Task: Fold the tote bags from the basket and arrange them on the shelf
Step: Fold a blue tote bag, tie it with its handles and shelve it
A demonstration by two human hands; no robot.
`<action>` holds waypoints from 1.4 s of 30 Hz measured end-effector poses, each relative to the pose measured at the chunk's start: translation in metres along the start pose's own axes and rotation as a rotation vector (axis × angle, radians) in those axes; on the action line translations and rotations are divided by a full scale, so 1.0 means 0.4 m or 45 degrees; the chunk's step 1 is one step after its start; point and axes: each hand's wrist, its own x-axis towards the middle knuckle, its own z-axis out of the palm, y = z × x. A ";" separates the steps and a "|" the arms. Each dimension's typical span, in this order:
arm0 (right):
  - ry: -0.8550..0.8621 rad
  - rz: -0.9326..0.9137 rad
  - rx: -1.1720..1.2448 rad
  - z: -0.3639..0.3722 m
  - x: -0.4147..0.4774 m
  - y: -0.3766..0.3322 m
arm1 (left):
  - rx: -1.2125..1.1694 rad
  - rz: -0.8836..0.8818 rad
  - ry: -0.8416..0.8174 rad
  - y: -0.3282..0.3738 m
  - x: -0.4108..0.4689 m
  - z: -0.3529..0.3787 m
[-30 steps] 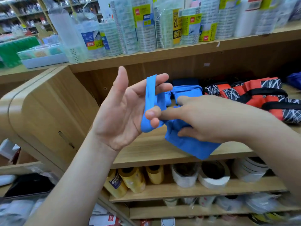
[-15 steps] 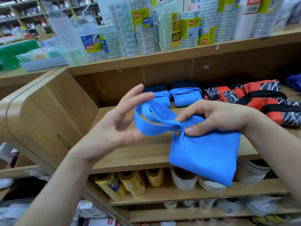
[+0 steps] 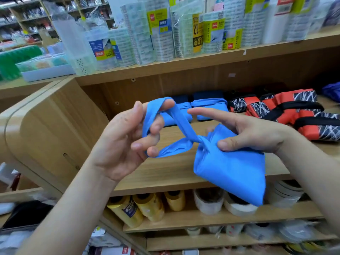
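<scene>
A folded blue tote bag [image 3: 233, 172] hangs in the air in front of the wooden shelf [image 3: 174, 170]. My right hand [image 3: 244, 133] pinches the bag's top edge between thumb and curled fingers, with the index finger stretched out to the left. My left hand [image 3: 127, 142] has its fingers hooked through the loop of the bag's blue handles [image 3: 165, 126], which stretch from the bag up to the left. At the back of the shelf lie two folded blue tote bags [image 3: 209, 109] side by side.
Red and black patterned folded bags [image 3: 294, 115] fill the right of the shelf. Packs of tape [image 3: 165, 30] stand on the board above. Yellow rolls [image 3: 147, 207] and white tape rolls [image 3: 209, 201] sit on the board below. The shelf's rounded end panel [image 3: 47, 129] is at left.
The bag's body has unfolded downward from a bunched bundle. My left hand has slid its fingers through the handle loop and drawn it out to the left. My right index finger has straightened.
</scene>
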 end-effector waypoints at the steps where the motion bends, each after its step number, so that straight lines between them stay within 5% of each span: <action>1: 0.072 0.012 -0.093 0.003 -0.006 -0.011 | -0.031 -0.028 -0.019 -0.002 0.000 -0.005; 8: 0.657 -0.210 -1.347 0.057 0.002 -0.048 | -0.210 -0.055 -0.118 -0.002 0.031 -0.020; 13: 0.948 -0.494 -1.372 0.078 0.024 0.007 | -0.527 -0.033 -0.273 -0.037 0.060 -0.003; 20: 0.809 -0.655 -1.532 0.100 0.038 0.036 | -0.605 -0.113 -0.245 -0.089 0.076 0.010; 31: 0.950 -0.607 -1.016 0.096 0.028 0.068 | -0.296 -0.153 0.718 -0.113 0.098 0.046; 35: 1.036 -0.568 -0.685 0.107 0.025 0.047 | 0.211 -0.156 0.991 -0.145 0.100 0.037; 37: 1.008 -0.559 -0.543 0.112 0.026 0.047 | 0.362 0.038 0.994 -0.152 0.099 0.030; 42: 1.042 -0.518 0.109 0.103 0.042 0.070 | 0.352 0.280 0.550 -0.155 0.085 0.035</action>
